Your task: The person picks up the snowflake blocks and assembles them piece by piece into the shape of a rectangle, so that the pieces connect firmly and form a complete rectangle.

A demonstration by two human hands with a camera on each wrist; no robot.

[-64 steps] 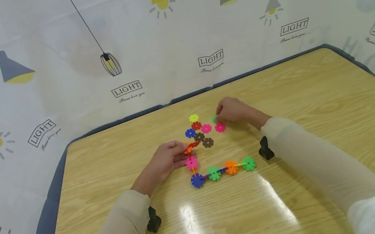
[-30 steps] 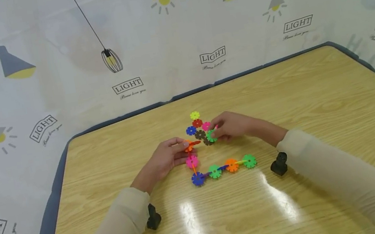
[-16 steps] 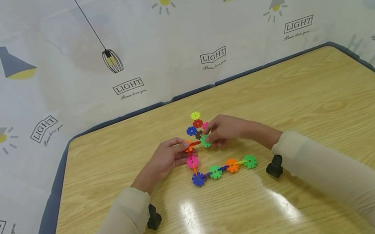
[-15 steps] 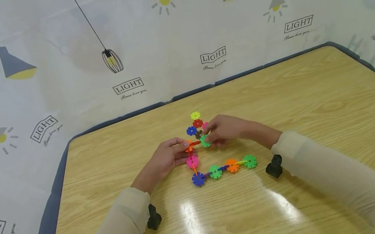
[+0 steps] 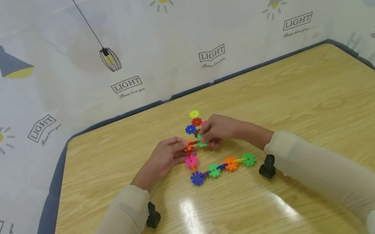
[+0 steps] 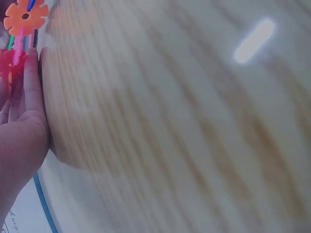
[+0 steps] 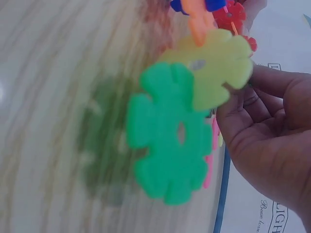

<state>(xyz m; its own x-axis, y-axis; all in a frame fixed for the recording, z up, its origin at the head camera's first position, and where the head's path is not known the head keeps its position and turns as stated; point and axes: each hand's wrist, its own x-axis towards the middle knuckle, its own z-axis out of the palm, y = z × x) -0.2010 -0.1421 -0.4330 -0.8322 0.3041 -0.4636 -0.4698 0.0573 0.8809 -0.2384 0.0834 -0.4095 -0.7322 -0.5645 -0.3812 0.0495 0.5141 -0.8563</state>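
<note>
An L-shaped chain of slotted plastic flower discs lies on the table, with a pink disc [image 5: 191, 161] and a blue corner disc [image 5: 197, 178] among them. My left hand [image 5: 168, 157] pinches the orange disc [image 5: 188, 146] at the chain's far end. From that disc a red disc [image 5: 194, 143] points right. My right hand [image 5: 221, 130] pinches a green disc [image 5: 201, 141] against the red one; whether their slots are joined cannot be seen. In the right wrist view, a large green disc [image 7: 170, 136] and a yellow disc [image 7: 218, 68] of the chain's near end stand before the hand.
Loose discs lie just beyond the hands: yellow [image 5: 194, 114], red [image 5: 196, 122], blue [image 5: 191, 129] and a partly covered brown disc [image 5: 197, 132]. A pink disc [image 5: 204, 123] is mostly behind the right hand. The wooden table [image 5: 299, 94] meets a lamp-printed cloth at the back.
My right hand has taken the green disc from the right of the loose pile and brought it left and nearer, up to the red disc. The left hand has kept its place.
</note>
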